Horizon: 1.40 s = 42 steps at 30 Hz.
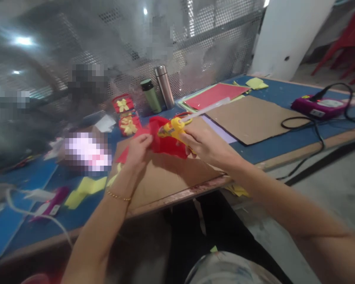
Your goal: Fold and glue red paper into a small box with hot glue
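Patterned clothing (236, 270) occupies the lower edge of view, nearest the camera, with the work area beyond it. Left hand (139, 148): thumb and fingers pinch the edge of the red piece (173, 150), which is held above the cardboard (165, 177) at the table's front edge. Right hand (199, 144): fingers wrap the handle of the yellow glue gun (174, 127), its nozzle directed toward the red piece; blur hides whether the two touch. For a sound result, hold the red piece taut, keep the left fingertips clear of the nozzle, which is probably hot, and squeeze evenly along the seam. Note that the glue stick (208, 109) projects from the rear of the gun toward the red sheet (214, 94); allow clearance when turning the tool. Behind the work stand the green flask (151, 98), the steel flask (165, 86) and red boxes with yellow bows (128, 125), limiting reach on that side. At right, the black cable (317, 132) of the purple power unit (319, 107) crosses a corner of the brown board (251, 118) and could snag a sleeve or tool. Yellow paper strips (85, 191) lie left of the cardboard.
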### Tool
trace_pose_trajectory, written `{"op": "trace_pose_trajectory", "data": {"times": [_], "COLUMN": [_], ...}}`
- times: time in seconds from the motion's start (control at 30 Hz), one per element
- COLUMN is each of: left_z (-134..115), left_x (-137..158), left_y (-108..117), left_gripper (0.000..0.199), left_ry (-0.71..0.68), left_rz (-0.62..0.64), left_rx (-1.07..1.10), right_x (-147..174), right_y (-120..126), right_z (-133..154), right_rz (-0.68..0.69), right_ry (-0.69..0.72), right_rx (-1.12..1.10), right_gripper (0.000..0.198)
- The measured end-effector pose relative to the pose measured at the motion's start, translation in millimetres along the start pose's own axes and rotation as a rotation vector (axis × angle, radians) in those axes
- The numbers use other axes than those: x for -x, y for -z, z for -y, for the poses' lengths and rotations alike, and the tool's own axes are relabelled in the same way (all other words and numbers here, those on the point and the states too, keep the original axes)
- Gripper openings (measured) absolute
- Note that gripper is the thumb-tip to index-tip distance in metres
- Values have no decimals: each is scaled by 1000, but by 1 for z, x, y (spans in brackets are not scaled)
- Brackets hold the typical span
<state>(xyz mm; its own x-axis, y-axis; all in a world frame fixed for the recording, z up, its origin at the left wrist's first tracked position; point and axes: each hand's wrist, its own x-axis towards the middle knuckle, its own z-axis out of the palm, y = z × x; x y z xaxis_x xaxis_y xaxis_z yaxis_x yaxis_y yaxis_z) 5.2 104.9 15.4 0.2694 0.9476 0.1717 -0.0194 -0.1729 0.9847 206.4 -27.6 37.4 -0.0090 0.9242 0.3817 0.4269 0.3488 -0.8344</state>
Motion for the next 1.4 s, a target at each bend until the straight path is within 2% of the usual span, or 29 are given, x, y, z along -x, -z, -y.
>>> {"op": "trace_pose_trajectory", "data": {"times": [0.27, 0.5, 0.73, 0.9, 1.07, 1.23, 1.4], "left_z": [-8, -11, -13, -17, -17, -18, -15], "left_x": [4, 5, 6, 9, 10, 9, 7], "left_y": [-5, -7, -8, -12, -14, -14, -11], "left_gripper": [26, 38, 31, 31, 36, 45, 48], "left_ry": [28, 42, 39, 46, 44, 37, 20], "left_rz": [53, 54, 96, 111, 108, 107, 116], "left_rx": [130, 124, 148, 159, 150, 128, 114], "right_x": [-3, -2, -4, -3, -1, 2, 3], "right_y": [3, 4, 0, 0, 9, 9, 4], "right_z": [6, 10, 11, 13, 22, 24, 16], "right_rz": [-30, -39, -46, -93, -7, -22, -67], "right_ry": [-29, -54, -80, -47, -35, -136, -132], "right_rx": [-51, -44, -47, -16, 28, -88, -181], "right_gripper": [35, 37, 39, 36, 38, 39, 37]}}
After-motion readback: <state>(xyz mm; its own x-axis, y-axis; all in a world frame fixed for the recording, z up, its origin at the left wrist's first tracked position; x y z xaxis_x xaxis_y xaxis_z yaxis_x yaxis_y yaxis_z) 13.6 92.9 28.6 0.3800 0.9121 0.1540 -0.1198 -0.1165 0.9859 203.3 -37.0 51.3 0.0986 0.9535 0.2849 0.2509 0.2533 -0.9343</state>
